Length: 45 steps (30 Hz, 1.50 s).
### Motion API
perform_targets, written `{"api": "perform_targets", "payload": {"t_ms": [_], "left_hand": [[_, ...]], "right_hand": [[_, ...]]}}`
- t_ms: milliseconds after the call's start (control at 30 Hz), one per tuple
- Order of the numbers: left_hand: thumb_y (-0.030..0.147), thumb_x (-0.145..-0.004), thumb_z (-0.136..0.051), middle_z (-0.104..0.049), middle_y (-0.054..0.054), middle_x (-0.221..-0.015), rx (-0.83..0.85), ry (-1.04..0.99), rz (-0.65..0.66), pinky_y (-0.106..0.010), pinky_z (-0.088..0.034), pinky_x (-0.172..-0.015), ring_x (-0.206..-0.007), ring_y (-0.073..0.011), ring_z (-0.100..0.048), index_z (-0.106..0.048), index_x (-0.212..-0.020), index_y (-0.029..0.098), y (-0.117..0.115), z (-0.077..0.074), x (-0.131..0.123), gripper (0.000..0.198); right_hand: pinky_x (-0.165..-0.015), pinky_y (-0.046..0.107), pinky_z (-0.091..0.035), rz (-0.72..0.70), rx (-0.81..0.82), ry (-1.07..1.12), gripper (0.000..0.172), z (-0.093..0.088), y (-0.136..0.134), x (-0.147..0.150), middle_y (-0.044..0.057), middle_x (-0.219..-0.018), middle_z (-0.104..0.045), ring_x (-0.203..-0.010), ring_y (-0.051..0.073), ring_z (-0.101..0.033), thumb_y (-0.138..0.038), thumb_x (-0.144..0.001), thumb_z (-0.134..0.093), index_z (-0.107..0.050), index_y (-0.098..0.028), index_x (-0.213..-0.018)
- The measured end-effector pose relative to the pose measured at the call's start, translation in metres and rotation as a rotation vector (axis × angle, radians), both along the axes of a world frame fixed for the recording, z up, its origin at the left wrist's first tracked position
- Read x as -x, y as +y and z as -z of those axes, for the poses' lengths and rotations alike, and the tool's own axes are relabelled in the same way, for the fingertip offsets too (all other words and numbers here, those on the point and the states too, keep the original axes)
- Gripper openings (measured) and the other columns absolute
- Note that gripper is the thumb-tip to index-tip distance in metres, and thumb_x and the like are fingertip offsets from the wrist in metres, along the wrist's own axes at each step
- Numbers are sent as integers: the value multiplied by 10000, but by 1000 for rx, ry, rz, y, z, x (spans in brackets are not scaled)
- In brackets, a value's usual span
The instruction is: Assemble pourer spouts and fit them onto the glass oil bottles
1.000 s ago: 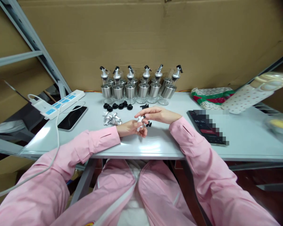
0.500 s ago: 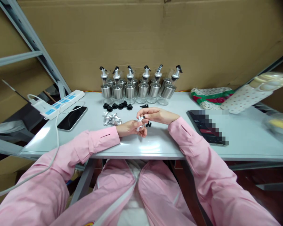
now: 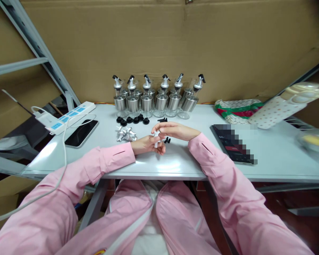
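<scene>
My left hand [image 3: 150, 144] is closed around a silver pour spout [image 3: 156, 139], just above the table. From the right, my right hand [image 3: 173, 130] reaches over the spout, with its thumb and fingertips closed at the spout's upper end. Any small part between those fingers is hidden. More silver spout pieces [image 3: 126, 134] lie in a pile left of my hands. Behind the pile sit several black stoppers [image 3: 136, 119]. A few small black pieces [image 3: 168, 140] lie beside my right hand, and thin black levers [image 3: 162, 120] rest behind it.
Glass-and-steel oil bottles [image 3: 147, 102] with spouts stand in rows at the back. On the left are a phone [image 3: 82, 133], a power strip [image 3: 69, 117] and a white cable [image 3: 65, 156]. A tablet [image 3: 225, 141], a patterned cloth [image 3: 238, 109] and a dotted flask [image 3: 280, 109] are on the right.
My right hand has shifted slightly left over the spout, and its fingers lie flatter across the top. The spout has turned a little in my left hand. The black part on it no longer shows.
</scene>
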<state>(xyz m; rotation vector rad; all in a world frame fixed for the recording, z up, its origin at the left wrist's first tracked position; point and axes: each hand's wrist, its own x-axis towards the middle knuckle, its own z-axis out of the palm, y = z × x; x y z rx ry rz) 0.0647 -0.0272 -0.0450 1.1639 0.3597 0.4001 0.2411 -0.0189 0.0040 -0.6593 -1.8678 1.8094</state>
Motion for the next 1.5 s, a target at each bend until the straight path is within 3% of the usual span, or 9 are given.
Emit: {"api": "perform_targets", "payload": {"t_ms": [167,300,500,667,767,967,1233,1367,1500], "left_hand": [[676,-517,-666,-611,-31,-704,0,29,6,-288,-456,-705,-676,-126,-591,-411,-584,140,1,-3,0,598],[554,-524,-751,-626,-30,-757,16,67,15,-286,-446,-717,-686,-116,-605,-472,-660,126,-1,-5,0,529],[478,-620,-739,-632,-39,-763,46,85,-27,-277,-447,-713,-690,-118,-616,-521,-725,113,-4,-8,1,438],[450,-623,-750,-641,-46,-767,67,82,-18,-265,-454,-704,-690,-123,-628,-525,-725,111,-3,-8,1,419],[437,-631,-749,-642,-47,-774,69,80,-12,-261,-456,-705,-698,-124,-631,-531,-733,113,-2,-7,2,403],[434,-631,-750,-637,-45,-778,70,81,-9,-263,-450,-708,-703,-129,-630,-528,-737,115,-1,-6,2,402],[439,-630,-750,-635,-49,-775,73,84,-11,-281,-439,-715,-702,-137,-627,-524,-753,120,-2,-7,2,410],[448,-617,-756,-643,-49,-779,88,99,-26,-290,-440,-734,-708,-141,-629,-528,-785,128,-3,-8,2,427],[527,-647,-701,-652,-55,-775,123,83,-30,-307,-438,-726,-687,-154,-629,-520,-837,138,0,-7,1,470]], "right_hand": [[-620,236,-430,46,-101,-170,330,1,-2,11,3,-773,-595,-649,99,-545,-434,-743,-629,-568,-146,-891],[-638,239,-426,350,-131,-122,404,12,4,25,-7,-732,-528,-653,94,-490,-559,-810,-454,-523,-161,-796],[-880,344,-395,487,-721,-266,440,16,31,33,97,-974,-586,-894,183,-528,-541,-874,-356,-557,-155,-940],[-1034,427,-299,418,-861,-497,428,24,51,37,160,-1242,-549,-1216,263,-438,-423,-919,-333,-552,-125,-1136],[-1080,425,-248,369,-842,-609,458,31,53,41,180,-1367,-441,-1327,265,-325,-363,-925,-352,-473,-82,-1265],[-965,345,-391,375,-792,-640,408,29,42,45,166,-1272,-547,-1158,236,-540,-305,-939,-350,-462,-83,-1262],[-869,310,-421,480,-798,-666,278,24,35,47,145,-1112,-646,-1015,223,-618,-296,-926,-386,-539,-117,-1074],[-810,320,-430,576,-688,-473,251,11,27,33,100,-980,-683,-921,213,-625,-381,-896,-413,-521,-172,-809],[-771,308,-455,547,-326,-72,354,0,18,14,64,-908,-688,-883,185,-620,-530,-818,-478,-438,-199,-699]]}}
